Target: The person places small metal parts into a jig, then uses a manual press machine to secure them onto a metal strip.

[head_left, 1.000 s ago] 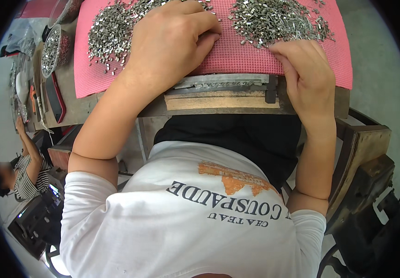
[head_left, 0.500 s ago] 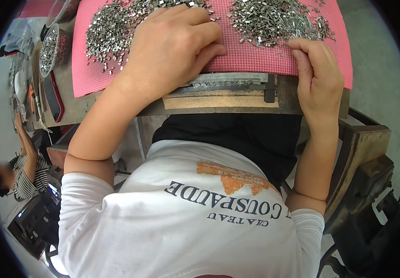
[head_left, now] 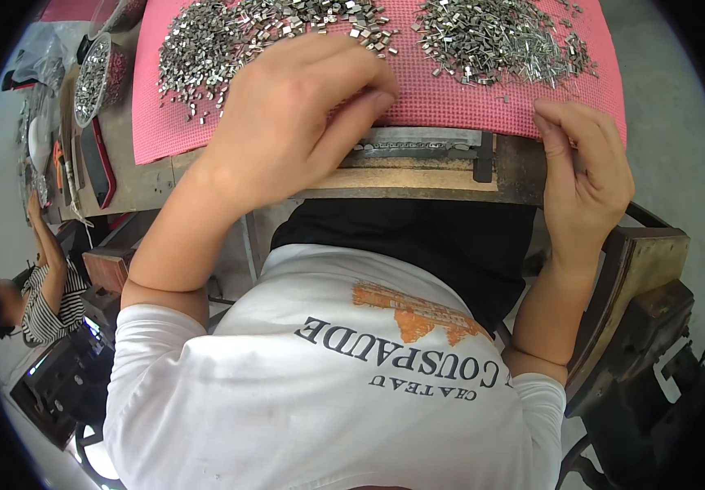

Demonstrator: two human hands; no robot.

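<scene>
My left hand (head_left: 299,122) is over the near edge of a pink mesh mat (head_left: 177,135), its thumb and forefinger tips drawn together. Whatever may be between those tips is hidden or too small to name. Beyond it lies a heap of small silvery metal pieces (head_left: 205,53). My right hand (head_left: 587,167) hovers at the mat's near right corner, thumb and forefinger pinched; I cannot make out anything in them. A second metal heap (head_left: 471,41) lies beyond, with thin pin-like pieces (head_left: 544,57) on its right side. Between my hands, a narrow metal fixture (head_left: 418,145) runs along the table edge.
Clear tubs of metal pieces (head_left: 91,77) stand left of the mat, near a dark red-edged flat object (head_left: 97,163). A wooden strip (head_left: 418,178) lines the table's front. Right of me is a wooden stand with dark machinery (head_left: 638,343). Another person in stripes (head_left: 54,306) works at far left.
My left hand has drawn back toward me from the left heap. My right hand has moved right and slightly nearer, away from the pin-like pieces. Both stay pinched.
</scene>
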